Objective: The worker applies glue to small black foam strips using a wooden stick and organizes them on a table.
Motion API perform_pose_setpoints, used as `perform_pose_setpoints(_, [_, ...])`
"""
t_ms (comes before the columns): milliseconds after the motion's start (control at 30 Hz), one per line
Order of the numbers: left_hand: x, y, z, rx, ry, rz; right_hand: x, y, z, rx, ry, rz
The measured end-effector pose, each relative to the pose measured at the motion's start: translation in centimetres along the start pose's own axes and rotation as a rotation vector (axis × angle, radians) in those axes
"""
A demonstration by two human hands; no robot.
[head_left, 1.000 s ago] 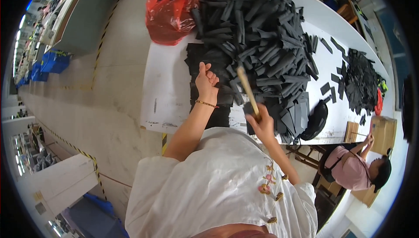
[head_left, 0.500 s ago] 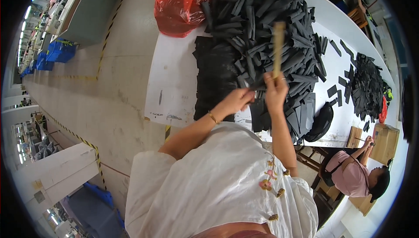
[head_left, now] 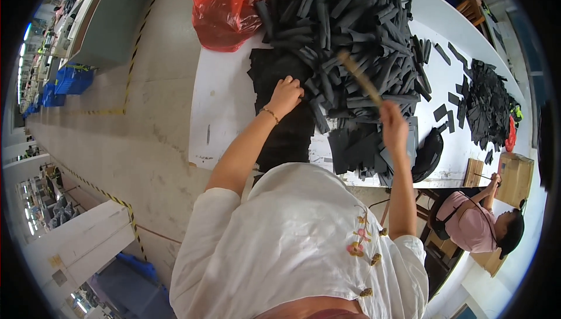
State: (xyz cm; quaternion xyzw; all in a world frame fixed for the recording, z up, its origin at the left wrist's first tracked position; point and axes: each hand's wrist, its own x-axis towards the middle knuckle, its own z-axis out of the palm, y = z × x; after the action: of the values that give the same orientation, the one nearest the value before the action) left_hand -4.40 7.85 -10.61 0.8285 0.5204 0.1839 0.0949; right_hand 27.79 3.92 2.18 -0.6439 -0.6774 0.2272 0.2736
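Observation:
My left hand [head_left: 286, 95] rests over the neat layer of flat black pieces [head_left: 286, 138], fingers bent and closed on the edge of a black piece; the material cannot be told. In my closed right hand [head_left: 394, 125] is a flat wooden stick [head_left: 361, 79], smeared by motion, pointing up and left. It passes over the big heap of curled black pieces [head_left: 350, 26]. Below it, near the table's front edge, lie more flat black pieces [head_left: 353, 149].
A red plastic bag [head_left: 228, 18] sits at the far left of the white table [head_left: 219, 97]. To the right are a black bag [head_left: 429, 155] and a second black heap [head_left: 489, 105]. Another person [head_left: 473, 219] in pink sits beyond the right end, near cardboard boxes [head_left: 514, 178].
My hands were close together over the heap and have parted. The left moved up and left onto the flat layer; the right shifted right, and its stick swung from upright to leaning left.

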Motion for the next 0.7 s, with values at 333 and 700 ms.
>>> perform_pose_setpoints(333, [-0.2,-0.8,-4.2,-0.419,0.035,-0.137,-3.6,0.0,1.0,-0.189,-0.128,-0.303])
perform_pose_setpoints(700, [-1.0,-0.6,-5.9,-0.506,0.024,-0.186,-2.8,-1.4,1.5,-0.167,-0.068,-0.417])
